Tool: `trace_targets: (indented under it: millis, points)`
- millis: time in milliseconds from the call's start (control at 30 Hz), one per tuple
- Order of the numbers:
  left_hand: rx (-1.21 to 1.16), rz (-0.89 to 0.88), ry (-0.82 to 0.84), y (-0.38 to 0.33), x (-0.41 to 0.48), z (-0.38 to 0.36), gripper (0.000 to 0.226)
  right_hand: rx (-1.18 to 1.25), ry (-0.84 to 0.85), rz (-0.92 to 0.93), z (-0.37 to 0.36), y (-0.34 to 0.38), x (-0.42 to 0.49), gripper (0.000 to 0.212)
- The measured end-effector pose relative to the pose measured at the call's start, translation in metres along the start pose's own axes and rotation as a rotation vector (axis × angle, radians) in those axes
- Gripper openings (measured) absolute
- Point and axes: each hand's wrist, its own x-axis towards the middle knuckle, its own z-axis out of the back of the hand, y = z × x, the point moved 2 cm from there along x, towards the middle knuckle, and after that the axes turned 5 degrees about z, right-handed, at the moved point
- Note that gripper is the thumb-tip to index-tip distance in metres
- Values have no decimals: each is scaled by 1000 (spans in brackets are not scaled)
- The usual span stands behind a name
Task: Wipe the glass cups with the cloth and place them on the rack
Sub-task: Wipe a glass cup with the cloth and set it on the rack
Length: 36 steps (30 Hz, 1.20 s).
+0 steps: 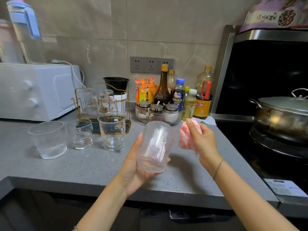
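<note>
A grey speckled counter runs along the wall. At its left end sits a white oven, and just beside that a gold wire rack. In front of the rack stand a wide tumbler, a small glass and a glass mug, all upright. Further right are a clear tray of spice jars and a cluster of bottles by the wall.

On the counter, the oven stands far left, with the rack just to its right. Two cups sit upturned on the rack; three cups stand in a row before it. Right of the rack lies a tray of jars, with bottles behind it. The stove, a pot on it, is far right. Over the counter's front, the left hand holds a fourth cup; the right hand holds the cloth just right of it.
</note>
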Motion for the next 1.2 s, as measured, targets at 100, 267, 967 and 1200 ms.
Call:
trace_targets:
  millis: [100, 267, 967, 1200]
  points:
    - [-36, 19, -88, -1, 4, 4, 57, -243, 117, -112, 10, -15, 8, 27]
    - [-57, 24, -142, 0, 3, 6, 53, -433, 422, -326, 15, -50, 1, 50]
    - [235, 267, -107, -50, -11, -3, 88, -612, 966, 748, -38, 54, -62, 86]
    - [355, 289, -53, -100, -10, 10, 96, -630, 804, 928, -60, 80, -38, 79]
